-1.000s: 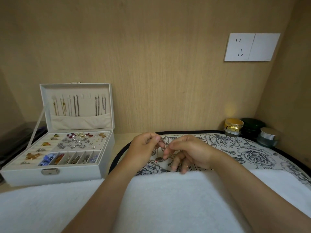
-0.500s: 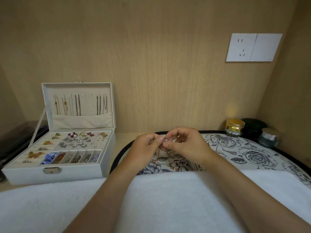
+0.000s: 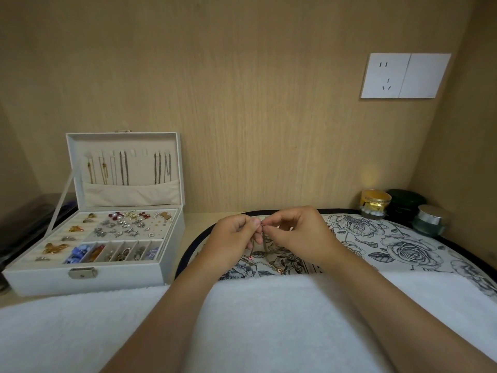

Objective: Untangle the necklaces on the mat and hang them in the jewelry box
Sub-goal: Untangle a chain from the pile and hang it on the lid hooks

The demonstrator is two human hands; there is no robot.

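While you are holding both hands together over the near-left part of the floral mat [image 3: 403, 246], you are pinching one thin necklace chain [image 3: 264, 239] between them. Your left hand [image 3: 235, 235] is curling its fingers inward, with thumb and forefinger closing on the chain near its top end. Your right hand [image 3: 298, 234] is gripping the same spot from the other side, its fingertips meeting those of the left, and its remaining fingers are curling under the palm. The chain is hanging down from the pinch and running into a loose tangle of necklaces [image 3: 269, 262], which is lying on the mat just below the hands with small pinkish beads showing in it. How many chains are lying in that tangle cannot be told.

The jewelry box [image 3: 88, 279] is standing open on the counter [image 3: 196, 219], just beside the left edge of the mat. Its lid [image 3: 123, 141] is standing upright, and several hung necklaces [image 3: 123, 168] are dangling from the hooks inside, their lower ends tucking into a fabric pocket. A white towel [image 3: 269, 319] is covering the near edge of the mat under your forearms. Three jars [image 3: 406, 204] are standing in the far right corner, beside the mat.
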